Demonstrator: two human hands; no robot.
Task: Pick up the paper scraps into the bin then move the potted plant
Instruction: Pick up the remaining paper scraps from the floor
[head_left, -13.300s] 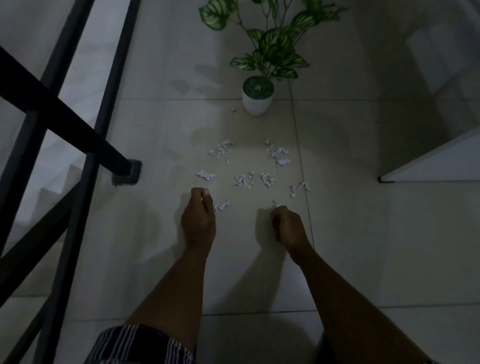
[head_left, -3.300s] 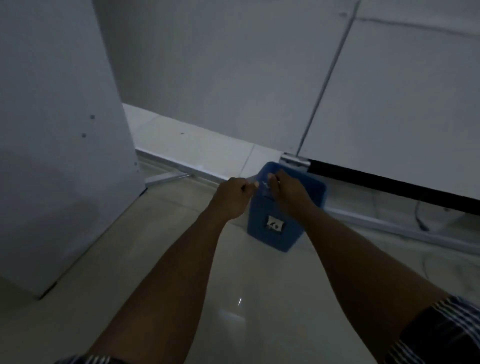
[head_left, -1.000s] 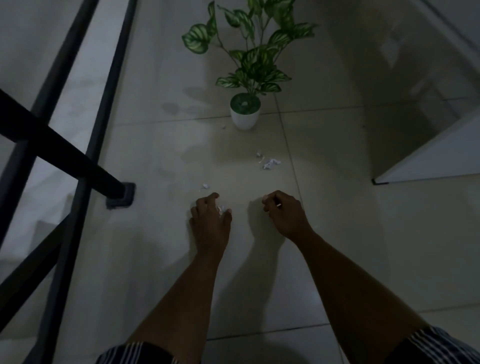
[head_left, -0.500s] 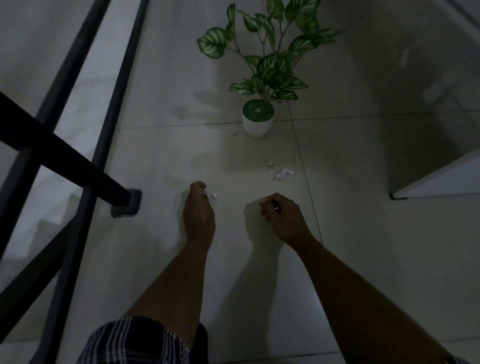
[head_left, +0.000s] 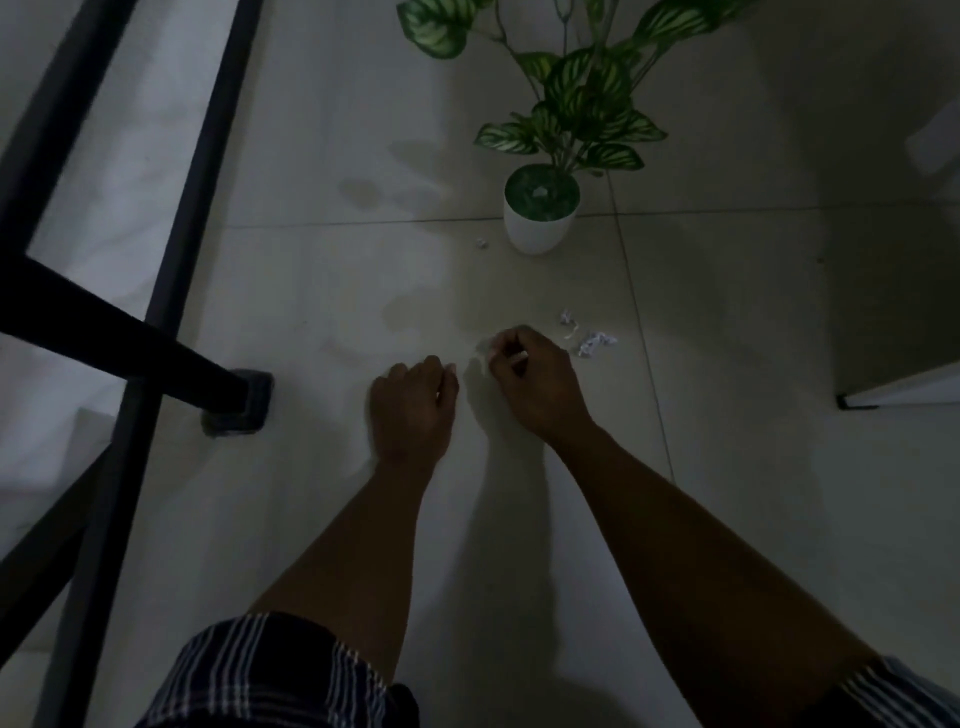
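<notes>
Head view, only one: the person is crouching over the pale tiled floor (head_left: 311, 291) and working the scrap-gathering step; pot move isn't started. The landmark is the small white round pot holding a green striped-leaf plant (head_left: 540, 228), standing upright on the tile.

The right hand (head_left: 535, 379), nearer the viewer than the pot, is curling shut w/ fingertips pinching a bit of white paper. The left hand (head_left: 413, 410), just beside it on the side away from the pot, is loosely curled; can't tell if it's holding anything.

Crumpled white paper scraps (head_left: 592, 340) are lying between the pot and right hand, approx. just beyond the knuckles; one stray white paper bit (head_left: 481, 242) is sitting just beside the pot's base. They look tiny, light, crumpled.

Next move probably calls for fine fingertip pinches on those bits. The bin isn't in view.
</notes>
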